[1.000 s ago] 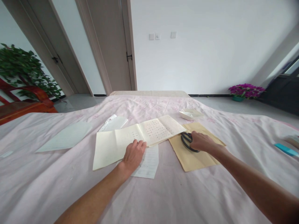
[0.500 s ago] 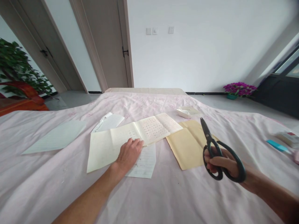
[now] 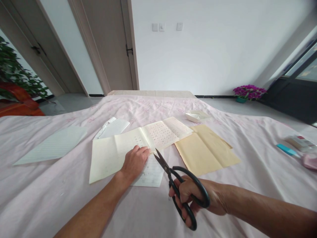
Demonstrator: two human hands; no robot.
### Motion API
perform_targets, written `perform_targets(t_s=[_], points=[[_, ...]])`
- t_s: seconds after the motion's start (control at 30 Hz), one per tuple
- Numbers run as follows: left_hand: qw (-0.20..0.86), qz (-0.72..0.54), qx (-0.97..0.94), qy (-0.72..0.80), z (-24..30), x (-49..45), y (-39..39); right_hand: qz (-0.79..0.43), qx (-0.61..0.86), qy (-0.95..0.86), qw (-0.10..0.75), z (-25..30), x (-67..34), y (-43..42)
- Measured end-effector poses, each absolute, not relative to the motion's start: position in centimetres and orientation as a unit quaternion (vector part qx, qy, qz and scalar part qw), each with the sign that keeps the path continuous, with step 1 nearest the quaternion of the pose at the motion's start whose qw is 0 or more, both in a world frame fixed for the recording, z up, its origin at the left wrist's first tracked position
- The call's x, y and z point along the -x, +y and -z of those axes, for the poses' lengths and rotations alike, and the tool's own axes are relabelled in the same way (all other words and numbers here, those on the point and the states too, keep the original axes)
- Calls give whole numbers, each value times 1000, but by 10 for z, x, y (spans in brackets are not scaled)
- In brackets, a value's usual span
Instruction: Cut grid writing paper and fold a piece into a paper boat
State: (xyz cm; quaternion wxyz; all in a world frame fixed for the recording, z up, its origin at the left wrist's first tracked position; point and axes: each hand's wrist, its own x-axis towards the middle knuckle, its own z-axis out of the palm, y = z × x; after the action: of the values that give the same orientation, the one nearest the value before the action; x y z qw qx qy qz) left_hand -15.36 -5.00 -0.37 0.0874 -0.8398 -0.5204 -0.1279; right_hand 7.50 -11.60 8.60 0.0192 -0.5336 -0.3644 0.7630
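My right hand point(image 3: 195, 198) grips the black scissors point(image 3: 179, 183) by their big loop handles, above the pink sheet. Their closed blades point up and left, with the tip just short of my left hand. My left hand point(image 3: 135, 162) lies with curled fingers on the cream folded paper point(image 3: 109, 153), near its centre crease. The right half of that paper carries a grid of red dots point(image 3: 163, 132). A white lined sheet point(image 3: 152, 172) sticks out from under it, below my left hand. A tan paper point(image 3: 205, 148) lies to the right.
A pale lined sheet point(image 3: 52, 145) lies at the left and a white folded paper point(image 3: 114, 127) behind the cream one. A small folded white paper point(image 3: 196, 115) sits farther back. A blue item point(image 3: 287, 150) and a flat box point(image 3: 300, 142) lie at the right edge. Doors and plants stand beyond.
My right hand lifted the scissors off the tan paper, then carried them down and left toward my left hand. The left hand stayed on the cream paper.
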Motion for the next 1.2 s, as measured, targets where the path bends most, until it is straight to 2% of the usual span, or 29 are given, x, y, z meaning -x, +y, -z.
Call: perform_targets(t_s=[0.13,0.67,1.2], points=[[87,121,842,-518,2,154,-51,-743,556,-371,-28,-82,-66,-112],[96,111,857,-495,0,156,-56,-709,591,-384,-19,-76,-61,-101],[164,154,861,-456,-1,153,-59,-672,607,-424,-30,-72,-59,-91]])
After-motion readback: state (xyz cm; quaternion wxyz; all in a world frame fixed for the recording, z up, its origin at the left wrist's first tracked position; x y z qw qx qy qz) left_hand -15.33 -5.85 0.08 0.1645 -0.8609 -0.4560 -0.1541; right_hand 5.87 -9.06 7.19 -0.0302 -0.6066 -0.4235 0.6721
